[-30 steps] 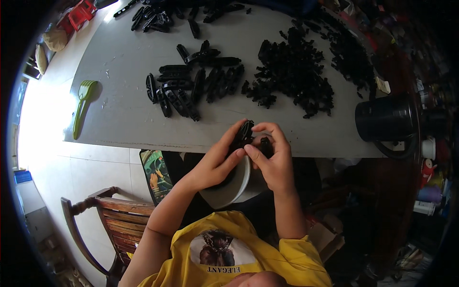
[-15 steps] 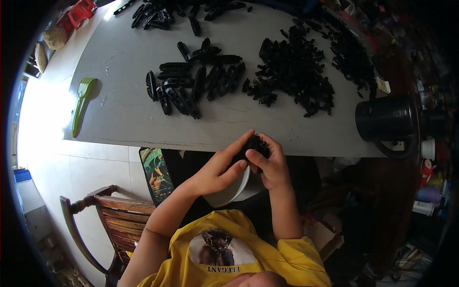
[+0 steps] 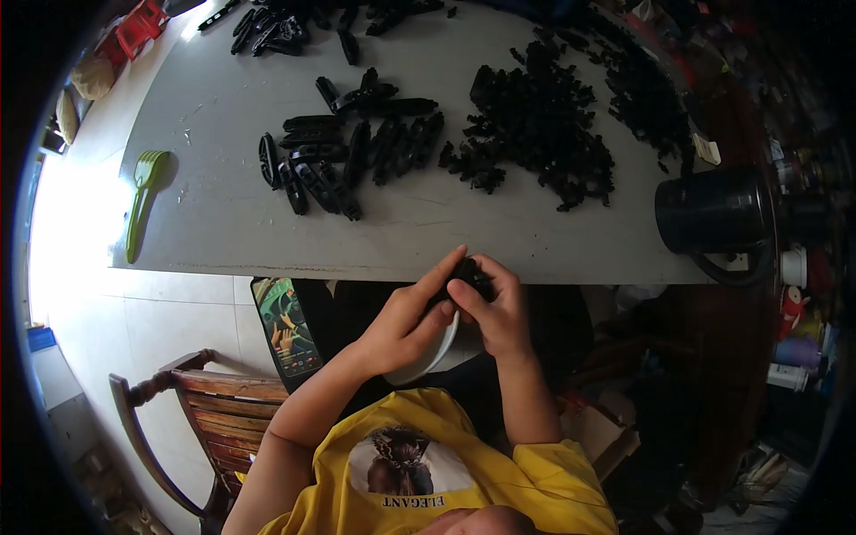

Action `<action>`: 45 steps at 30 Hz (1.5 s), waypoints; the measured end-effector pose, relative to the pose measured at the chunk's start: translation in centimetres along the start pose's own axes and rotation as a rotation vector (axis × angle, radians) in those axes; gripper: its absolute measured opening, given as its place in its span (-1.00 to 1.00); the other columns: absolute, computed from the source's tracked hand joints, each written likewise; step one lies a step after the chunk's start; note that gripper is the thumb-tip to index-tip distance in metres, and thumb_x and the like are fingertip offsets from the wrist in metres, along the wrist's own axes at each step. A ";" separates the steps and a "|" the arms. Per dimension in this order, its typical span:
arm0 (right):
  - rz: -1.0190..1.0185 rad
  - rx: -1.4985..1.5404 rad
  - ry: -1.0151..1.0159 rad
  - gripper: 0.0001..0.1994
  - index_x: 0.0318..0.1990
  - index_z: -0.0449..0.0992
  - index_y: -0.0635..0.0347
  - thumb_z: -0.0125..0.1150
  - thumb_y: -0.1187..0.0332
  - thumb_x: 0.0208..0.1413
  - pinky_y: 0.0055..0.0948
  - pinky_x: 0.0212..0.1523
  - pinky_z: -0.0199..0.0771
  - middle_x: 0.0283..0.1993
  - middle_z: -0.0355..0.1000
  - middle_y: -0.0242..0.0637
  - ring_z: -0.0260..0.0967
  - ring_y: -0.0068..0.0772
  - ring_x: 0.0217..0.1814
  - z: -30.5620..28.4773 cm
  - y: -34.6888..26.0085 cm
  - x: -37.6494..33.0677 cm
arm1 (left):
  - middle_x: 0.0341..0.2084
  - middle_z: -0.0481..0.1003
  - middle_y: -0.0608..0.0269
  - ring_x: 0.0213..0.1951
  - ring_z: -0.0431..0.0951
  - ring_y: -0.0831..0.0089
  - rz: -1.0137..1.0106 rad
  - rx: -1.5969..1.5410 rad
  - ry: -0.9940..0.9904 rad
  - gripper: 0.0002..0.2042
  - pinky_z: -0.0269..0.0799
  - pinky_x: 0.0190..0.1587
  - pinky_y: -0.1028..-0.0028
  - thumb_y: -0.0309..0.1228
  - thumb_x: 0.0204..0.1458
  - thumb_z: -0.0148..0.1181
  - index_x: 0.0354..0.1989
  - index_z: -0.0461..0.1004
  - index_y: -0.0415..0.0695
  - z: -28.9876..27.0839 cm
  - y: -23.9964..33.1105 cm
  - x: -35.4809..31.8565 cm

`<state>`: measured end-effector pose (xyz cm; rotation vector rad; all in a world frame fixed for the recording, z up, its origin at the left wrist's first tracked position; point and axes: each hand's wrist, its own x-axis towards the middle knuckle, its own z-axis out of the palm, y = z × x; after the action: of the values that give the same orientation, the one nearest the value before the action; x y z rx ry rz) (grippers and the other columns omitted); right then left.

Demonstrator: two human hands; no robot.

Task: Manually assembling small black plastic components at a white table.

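Your two hands meet just below the near edge of a grey table (image 3: 223, 223), over your lap. Your left hand (image 3: 406, 325) and right hand (image 3: 495, 312) are both curled closed around a small black plastic part (image 3: 465, 270), fingertips pinching it from either side; only its top shows between them. It looks light, rigid and smooth, so a fingertip pinch on its ends probably serves better than a full grasp, and it could slip if squeezed off-centre. Directly beneath your hands sits a white bowl (image 3: 437, 352), mostly hidden by your left wrist.

On the table, far from your hands, lies a row of long black plastic pieces (image 3: 348, 160), and to its right a loose heap of small black parts (image 3: 544, 134). A black pot (image 3: 713, 209) stands at the right edge. A green brush (image 3: 143, 201) lies at the left edge. A phone (image 3: 285, 325) rests near your left forearm, and a wooden chair (image 3: 205, 419) stands nearer, to the left. Nothing lies between your hands and the bowl.
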<state>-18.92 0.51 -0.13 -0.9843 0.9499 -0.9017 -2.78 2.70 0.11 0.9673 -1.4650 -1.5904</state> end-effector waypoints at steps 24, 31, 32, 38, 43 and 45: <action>-0.123 -0.049 0.230 -0.84 -0.39 0.39 0.24 0.25 0.39 0.00 -0.75 -0.63 0.02 -0.61 0.25 -0.53 0.08 -0.77 -0.66 1.0 0.0 -1.3 | -0.50 0.30 0.29 -0.45 0.24 0.58 0.017 -0.004 -0.016 -0.42 0.25 -0.31 0.62 -0.47 0.09 -0.13 0.32 -0.11 -0.19 0.1 0.1 -0.7; -0.079 0.114 0.120 -0.77 -0.27 0.38 0.18 0.23 0.29 -0.01 -0.68 -0.55 0.18 -0.44 0.30 -0.47 0.20 -0.68 -0.49 -0.8 0.3 -1.7 | -0.37 0.40 0.05 -0.30 0.41 0.17 0.162 0.456 -0.027 -0.41 0.31 -0.16 0.36 -0.53 -0.06 -0.01 0.25 0.09 -0.15 -0.8 1.8 -0.6; -0.135 0.223 0.174 -0.79 -0.25 0.37 0.14 0.17 0.27 0.02 -0.66 -0.64 0.14 -0.39 0.31 -0.41 0.19 -0.64 -0.52 -1.3 0.5 -1.8 | -0.27 0.39 -0.01 -0.19 0.41 0.06 0.216 0.683 -0.022 -0.41 0.31 -0.09 0.23 -0.53 -0.11 0.05 0.21 0.16 -0.13 -2.0 2.1 -0.4; -0.281 0.540 0.327 -0.81 -0.37 0.34 0.10 0.06 0.19 0.10 -0.47 -0.44 0.29 -0.40 0.33 -0.31 0.25 -0.45 -0.46 -10.9 -1.0 1.4 | -0.03 0.29 0.11 0.04 0.26 0.14 0.226 1.501 0.528 -0.50 0.20 0.07 0.24 -0.64 -0.26 0.05 -0.01 0.40 -0.09 -7.8 0.0 0.7; -0.225 -0.549 0.536 -0.84 -0.34 0.38 0.18 0.18 0.34 0.00 -0.42 -0.42 0.30 -0.41 0.40 -0.28 0.38 -0.35 -0.43 -10.5 -4.2 3.4 | -0.09 0.35 0.13 0.00 0.31 0.17 0.329 1.547 0.459 -0.61 0.22 0.05 0.26 -0.58 -0.21 0.09 -0.09 0.43 -0.11 -8.5 0.5 1.6; -0.320 -0.980 0.547 -0.85 -0.34 0.40 0.20 0.20 0.38 -0.03 -0.43 -0.44 0.31 -0.44 0.40 -0.30 0.38 -0.38 -0.44 -10.9 -3.4 4.4 | -0.12 0.38 0.13 -0.02 0.34 0.18 0.381 1.555 0.465 -0.63 0.22 0.05 0.26 -0.57 -0.20 0.09 -0.11 0.43 -0.11 -8.2 0.5 1.8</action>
<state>-28.24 -7.35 -0.74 -1.7989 1.8192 -0.9968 3.82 -2.49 0.07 1.5127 -2.2200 0.3303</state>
